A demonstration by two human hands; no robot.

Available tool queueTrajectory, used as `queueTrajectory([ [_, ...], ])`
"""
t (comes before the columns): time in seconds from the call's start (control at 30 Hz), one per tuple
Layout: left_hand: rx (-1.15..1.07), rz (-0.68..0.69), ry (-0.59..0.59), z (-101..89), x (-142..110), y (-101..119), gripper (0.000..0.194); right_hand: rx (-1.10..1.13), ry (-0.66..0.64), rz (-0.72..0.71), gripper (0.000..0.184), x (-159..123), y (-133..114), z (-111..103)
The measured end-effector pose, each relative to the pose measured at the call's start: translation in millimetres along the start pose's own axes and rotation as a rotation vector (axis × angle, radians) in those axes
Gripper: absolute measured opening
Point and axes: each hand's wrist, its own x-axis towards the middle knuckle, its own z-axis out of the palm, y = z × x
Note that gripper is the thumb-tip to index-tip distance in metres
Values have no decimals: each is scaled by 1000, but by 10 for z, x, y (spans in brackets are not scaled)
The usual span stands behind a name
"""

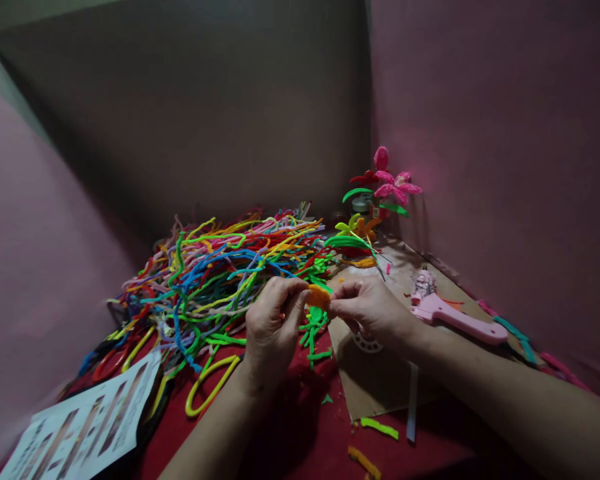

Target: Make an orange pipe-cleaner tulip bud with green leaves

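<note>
Through the head camera, I see my left hand (276, 323) and right hand (373, 308) both pinching a small, fuzzy orange chenille piece (319, 296) between them, above the red surface (300, 407). Farther back, a small, round, pale-topped container (362, 203) stands beside a fuzzy pink chenille flower (394, 188); I cannot tell its contents. Multicoloured fuzzy stems (220, 267) heap up leftward; a pink plastic glue gun (460, 320) lies rightward on brown cardboard (363, 390).

The left forearm (217, 423) slants up from below, the right forearm (500, 377) from the lower right, left hand (274, 327) and right hand (373, 310) close together, fingers (347, 305) pinched.
</note>
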Motion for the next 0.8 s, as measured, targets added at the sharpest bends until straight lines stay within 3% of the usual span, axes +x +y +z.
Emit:
queueTrajectory([
  [0.4,239,190,-31,-13,59,80,6,-50,-51,36,4,-6,72,-10],
  [0.8,335,237,-28,-12,40,104,10,-83,-78,39,4,-14,72,-14],
])
